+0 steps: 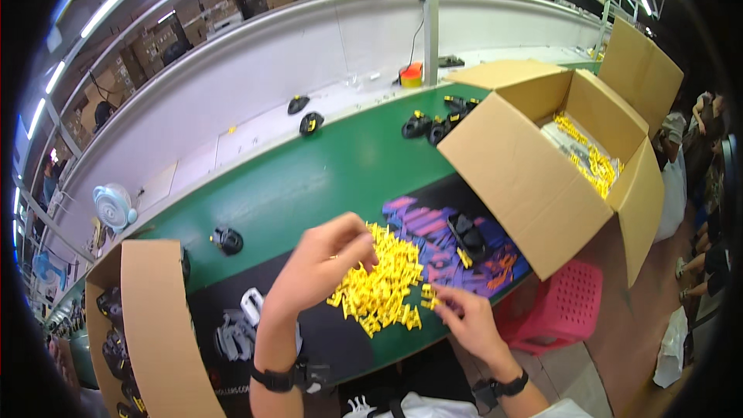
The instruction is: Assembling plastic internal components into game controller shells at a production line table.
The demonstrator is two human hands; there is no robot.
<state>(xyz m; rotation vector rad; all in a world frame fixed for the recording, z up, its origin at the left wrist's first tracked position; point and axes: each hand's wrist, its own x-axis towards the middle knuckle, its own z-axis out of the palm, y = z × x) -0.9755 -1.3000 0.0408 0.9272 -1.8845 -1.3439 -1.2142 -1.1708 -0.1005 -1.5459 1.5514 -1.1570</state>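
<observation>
Far left, one cardboard box point(159, 325) stands open with black parts inside. One black part point(227, 241) sits alone on the green table point(309, 178). The left hand point(325, 263) hovers, blurred, fingers curled over one heap of yellow plastic clips point(383, 282); whether it pinches any, I cannot tell. The right hand point(464, 317) pinches one clip at the heap's right edge. One black part point(468, 238) lies on the purple mat. One big open box point(557, 162) holds more yellow clips.

hands: 2, left point(321, 263), right point(464, 317)
boxes: 2, big point(534, 178), small point(159, 325)
fan: 1 point(114, 206)
stool: 1, pink point(557, 298)
yellow clips point(383, 282): too many to count
</observation>
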